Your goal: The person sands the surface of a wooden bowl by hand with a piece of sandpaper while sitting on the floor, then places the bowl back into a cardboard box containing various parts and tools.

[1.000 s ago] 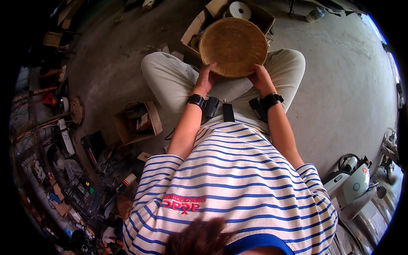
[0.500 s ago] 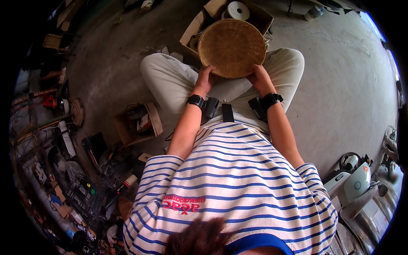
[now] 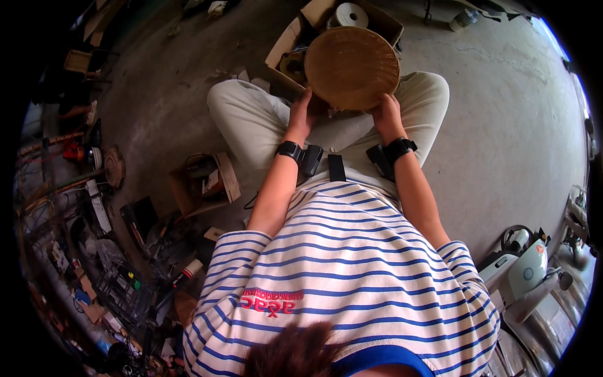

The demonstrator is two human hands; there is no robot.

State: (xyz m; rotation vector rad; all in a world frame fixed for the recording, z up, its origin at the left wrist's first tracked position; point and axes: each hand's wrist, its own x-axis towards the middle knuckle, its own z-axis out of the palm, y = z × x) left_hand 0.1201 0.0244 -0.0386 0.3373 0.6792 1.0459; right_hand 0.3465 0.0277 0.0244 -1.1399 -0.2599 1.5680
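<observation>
A round, shallow woven basket, golden brown, is held up over my crossed legs. My right hand grips its near right edge, the thumb lying on the rim. At the near left edge is my left hand, its thumb upright against the rim and its fingers partly hidden under the basket. The broad face of the basket is turned up toward me. Behind it, an open cardboard box holds a white roll and other items that the basket partly covers.
On the left, a smaller cardboard box with things inside stands near my knee. Cluttered tools and parts fill the far left. A pale scooter stands at the lower right. Concrete floor lies around me.
The basket has shifted slightly right and its tilt has changed, so less of its inner wall shows. My left thumb has moved off its face to the edge; my right hand stays at the rim.
</observation>
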